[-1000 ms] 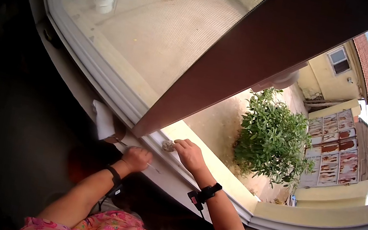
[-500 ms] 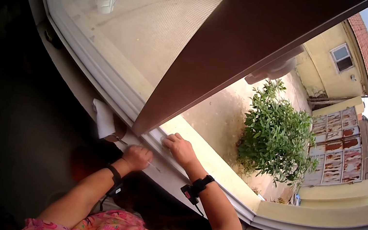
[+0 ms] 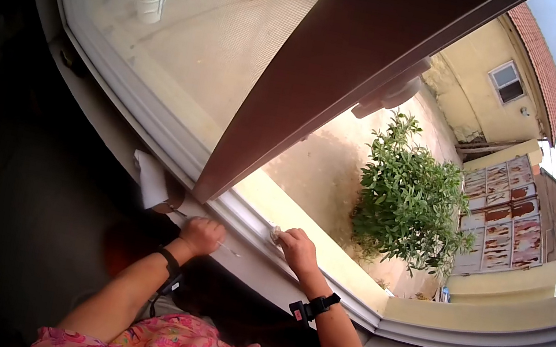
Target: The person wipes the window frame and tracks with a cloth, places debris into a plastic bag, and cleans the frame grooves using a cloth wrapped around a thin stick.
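Note:
My right hand (image 3: pixel 297 250) pinches a small crumpled greyish wad (image 3: pixel 275 234) against the white window track (image 3: pixel 248 219). To its left my left hand (image 3: pixel 202 236) is closed round a thin rod-like tool, whose pale tip (image 3: pixel 230 250) pokes out on the right over the sill. What kind of tool it is cannot be made out. Left of that hand, a white roll or cloth (image 3: pixel 151 181) lies on the sill. The brown window frame (image 3: pixel 294 80) meets the track between the white roll and my right hand.
A mesh screen (image 3: pixel 244 26) covers the left opening. Outside are two white buckets (image 3: pixel 149 3), a leafy bush (image 3: pixel 411 201), a rusty panelled gate (image 3: pixel 506 220) and a yellow building (image 3: pixel 473 81). The sill (image 3: pixel 260 274) curves along the window's near side.
My right hand first went left along the track, then came back right with the wad. My left hand has barely moved. The brown frame appears shifted left as the view turned.

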Action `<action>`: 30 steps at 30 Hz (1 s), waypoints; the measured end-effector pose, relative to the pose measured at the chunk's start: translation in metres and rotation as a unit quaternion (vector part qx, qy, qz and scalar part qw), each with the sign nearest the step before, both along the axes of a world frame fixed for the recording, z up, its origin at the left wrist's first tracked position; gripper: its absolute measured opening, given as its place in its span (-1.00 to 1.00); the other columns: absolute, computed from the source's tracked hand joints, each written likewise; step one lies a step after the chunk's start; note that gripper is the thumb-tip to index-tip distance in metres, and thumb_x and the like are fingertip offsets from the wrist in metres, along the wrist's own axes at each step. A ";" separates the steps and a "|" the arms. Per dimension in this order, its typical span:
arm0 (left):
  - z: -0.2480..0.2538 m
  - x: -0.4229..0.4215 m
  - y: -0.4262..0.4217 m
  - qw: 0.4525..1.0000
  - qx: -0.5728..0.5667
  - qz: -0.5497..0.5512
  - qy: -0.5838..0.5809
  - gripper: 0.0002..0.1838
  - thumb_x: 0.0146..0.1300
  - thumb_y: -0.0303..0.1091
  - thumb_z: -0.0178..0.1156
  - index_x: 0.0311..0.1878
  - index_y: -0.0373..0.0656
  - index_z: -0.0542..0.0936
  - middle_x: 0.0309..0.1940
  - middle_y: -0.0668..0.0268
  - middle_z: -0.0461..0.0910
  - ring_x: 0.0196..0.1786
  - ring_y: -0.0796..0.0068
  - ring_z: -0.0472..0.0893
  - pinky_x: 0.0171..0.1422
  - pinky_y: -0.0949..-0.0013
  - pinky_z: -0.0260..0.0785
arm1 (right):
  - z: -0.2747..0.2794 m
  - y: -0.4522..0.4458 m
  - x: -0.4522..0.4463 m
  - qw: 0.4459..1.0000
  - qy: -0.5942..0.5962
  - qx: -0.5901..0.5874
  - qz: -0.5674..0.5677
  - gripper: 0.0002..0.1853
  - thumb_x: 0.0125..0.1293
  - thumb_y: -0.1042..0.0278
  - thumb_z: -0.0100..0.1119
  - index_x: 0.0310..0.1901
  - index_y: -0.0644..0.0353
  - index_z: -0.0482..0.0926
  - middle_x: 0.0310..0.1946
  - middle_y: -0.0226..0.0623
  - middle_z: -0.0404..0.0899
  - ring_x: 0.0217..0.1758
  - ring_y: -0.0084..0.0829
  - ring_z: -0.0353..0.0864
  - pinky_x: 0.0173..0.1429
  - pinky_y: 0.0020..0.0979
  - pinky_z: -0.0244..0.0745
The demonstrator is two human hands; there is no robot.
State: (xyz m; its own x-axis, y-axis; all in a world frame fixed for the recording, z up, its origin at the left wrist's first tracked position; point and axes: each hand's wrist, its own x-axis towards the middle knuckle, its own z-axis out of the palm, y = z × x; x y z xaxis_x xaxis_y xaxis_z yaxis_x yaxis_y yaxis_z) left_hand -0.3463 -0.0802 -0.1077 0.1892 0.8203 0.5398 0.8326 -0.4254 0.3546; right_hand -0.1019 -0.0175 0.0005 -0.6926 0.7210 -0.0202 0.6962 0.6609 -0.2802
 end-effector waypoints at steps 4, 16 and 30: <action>0.001 0.001 -0.001 1.000 0.000 -0.006 0.007 -0.85 -0.11 -0.30 0.12 -0.67 0.06 0.37 -0.72 0.40 0.42 -0.64 0.40 0.48 -0.51 0.33 0.34 | 0.007 0.001 -0.028 0.986 0.106 0.046 -0.117 -0.87 0.08 0.38 0.18 -0.31 0.12 0.58 -0.43 -0.30 0.51 -0.31 -0.27 0.51 -0.28 -0.32 0.46; -0.002 -0.001 -0.001 1.000 -0.009 -0.012 0.009 -0.86 -0.12 -0.31 0.13 -0.66 0.05 0.37 -0.71 0.38 0.41 -0.62 0.35 0.48 -0.50 0.30 0.35 | -0.036 0.011 -0.057 0.981 0.050 0.097 -0.159 -0.94 0.04 0.49 0.07 -0.42 0.20 0.52 -0.47 -0.14 0.47 -0.30 -0.14 0.48 -0.21 -0.24 0.44; -0.004 0.000 -0.001 1.000 -0.008 -0.007 0.014 -0.84 -0.10 -0.29 0.14 -0.65 0.02 0.37 -0.70 0.35 0.42 -0.61 0.33 0.49 -0.47 0.30 0.35 | -0.033 -0.035 0.075 0.883 0.027 0.039 -0.467 -0.85 0.02 0.38 0.16 -0.36 0.21 0.63 -0.44 -0.03 0.54 -0.34 -0.06 0.52 -0.17 -0.18 0.43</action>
